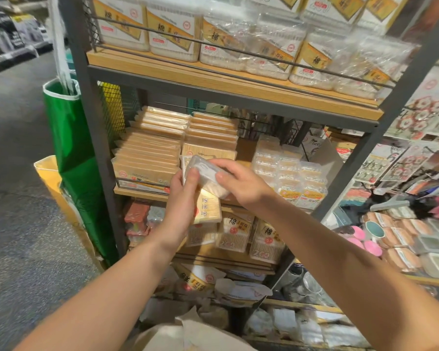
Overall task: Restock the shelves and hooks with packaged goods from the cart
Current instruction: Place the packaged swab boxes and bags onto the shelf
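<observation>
Head view: your left hand [185, 191] and right hand [235, 183] both hold one clear pack [203, 171]; the middle shelf [140, 191] looks half stocked.

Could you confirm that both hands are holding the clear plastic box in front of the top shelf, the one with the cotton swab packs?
Not quite. The left hand and right hand do hold the clear box, but in front of the middle shelf with the toothpick packs, not the top shelf. The head view shows this.
</observation>
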Tool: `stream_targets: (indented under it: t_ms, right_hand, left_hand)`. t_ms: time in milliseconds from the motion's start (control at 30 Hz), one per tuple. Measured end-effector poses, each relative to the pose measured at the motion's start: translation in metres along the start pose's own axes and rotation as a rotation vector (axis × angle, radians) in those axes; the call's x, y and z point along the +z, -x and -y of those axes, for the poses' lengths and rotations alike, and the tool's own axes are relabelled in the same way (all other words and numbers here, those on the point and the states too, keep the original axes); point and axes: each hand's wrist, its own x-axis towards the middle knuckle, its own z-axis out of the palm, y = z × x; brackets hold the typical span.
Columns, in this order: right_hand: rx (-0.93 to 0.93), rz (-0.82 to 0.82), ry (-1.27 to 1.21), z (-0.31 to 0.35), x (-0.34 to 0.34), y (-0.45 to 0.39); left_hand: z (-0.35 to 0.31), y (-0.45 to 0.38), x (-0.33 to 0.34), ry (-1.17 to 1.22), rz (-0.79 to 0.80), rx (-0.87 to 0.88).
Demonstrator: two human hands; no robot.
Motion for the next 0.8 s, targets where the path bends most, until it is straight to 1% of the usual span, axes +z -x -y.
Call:
stream_targets:
  t_ms: [67, 100, 200, 267, 333, 433, 600, 700, 800]
  right_hand:
    - [0.004, 0.006, 0.014, -0.001, 0.002, 0.003]
    - [0.000, -0.030, 0.033, 0.000, 0.003, 0.005]
    - [-0.050, -0.221, 0.194, -0.002, 0.005, 0.011]
    - [-0.102, -0.251, 0.275, -0.006, 0.006, 0.014]
    - [-0.105, -0.233, 0.305, -0.009, 0.007, 0.017]
    - [-0.061, -0.198, 0.237, -0.014, 0.005, 0.018]
    - [-0.007, -0.139, 0.061, -0.018, 0.005, 0.023]
    - [0.015, -0.112, 0.057, -0.013, 0.000, 0.020]
    - [0.082, -0.012, -0.027, -0.010, -0.003, 0.017]
  left_hand:
    - [0.003, 0.004, 0.001, -0.002, -0.007, -0.004]
    - [0.005, 0.005, 0.002, 0.009, -0.011, -0.002]
    - [0.008, 0.003, 0.006, 0.066, -0.044, -0.025]
    - [0.005, 0.002, 0.009, 0.049, -0.045, -0.017]
    - [0.002, 0.003, 0.007, 0.032, -0.028, 0.007]
    - [-0.001, 0.004, 0.001, 0.020, -0.011, 0.026]
    - [0.000, 0.004, -0.006, 0.051, -0.018, -0.025]
    - [0.006, 0.006, -0.007, 0.007, -0.004, -0.041]
    - [0.008, 0.012, -0.009, -0.032, 0.022, -0.021]
